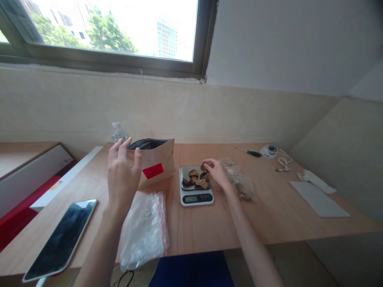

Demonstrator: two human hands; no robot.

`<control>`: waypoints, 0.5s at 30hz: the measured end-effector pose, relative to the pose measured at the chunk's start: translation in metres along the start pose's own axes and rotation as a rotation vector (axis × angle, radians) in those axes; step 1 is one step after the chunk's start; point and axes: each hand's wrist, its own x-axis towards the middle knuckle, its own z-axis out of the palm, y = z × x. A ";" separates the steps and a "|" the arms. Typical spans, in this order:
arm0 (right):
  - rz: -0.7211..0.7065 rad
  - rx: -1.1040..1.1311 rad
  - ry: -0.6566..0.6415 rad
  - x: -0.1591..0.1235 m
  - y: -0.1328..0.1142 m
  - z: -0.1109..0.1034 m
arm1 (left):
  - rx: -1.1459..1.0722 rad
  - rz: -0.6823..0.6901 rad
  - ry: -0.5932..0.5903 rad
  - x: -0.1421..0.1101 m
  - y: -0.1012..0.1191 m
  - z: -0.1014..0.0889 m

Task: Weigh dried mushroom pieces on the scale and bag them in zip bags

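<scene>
From the head camera, the right hand (pixel 217 173) is over the right edge of a scale (pixel 196 197), its thumb and forefinger pinching a dark piece (pixel 204 166) above the pan. The fingers hide much of that piece, so its shape is hard to make out. More brown pieces (pixel 194 179) lie on the pan. The left hand (pixel 123 171) is raised, its fingers loosely spread and curved, just left of the open mouth of a kraft bag (pixel 163 161) with a red label. The bag stands tilted, left of the scale, its long axis running left to right, so the left hand is nearer the bag and the right hand nearer the scale. I cannot tell whether the left hand touches the bag, and the bag's dark inside hides whatever it holds. Small plastic bags (pixel 243 187) lie just right of the scale, and a clear zip bag (pixel 145 231) lies on the near side of the kraft bag
</scene>
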 end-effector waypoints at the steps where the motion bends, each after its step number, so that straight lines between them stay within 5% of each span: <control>1: -0.011 -0.043 -0.032 0.007 0.007 0.004 | -0.014 0.009 0.021 -0.005 0.001 0.000; 8: -0.066 -0.179 -0.090 0.029 0.046 0.005 | -0.061 0.041 0.105 -0.039 0.011 -0.012; 15: -0.117 -0.196 -0.251 0.027 0.068 -0.006 | -0.156 0.060 -0.026 -0.071 0.012 -0.010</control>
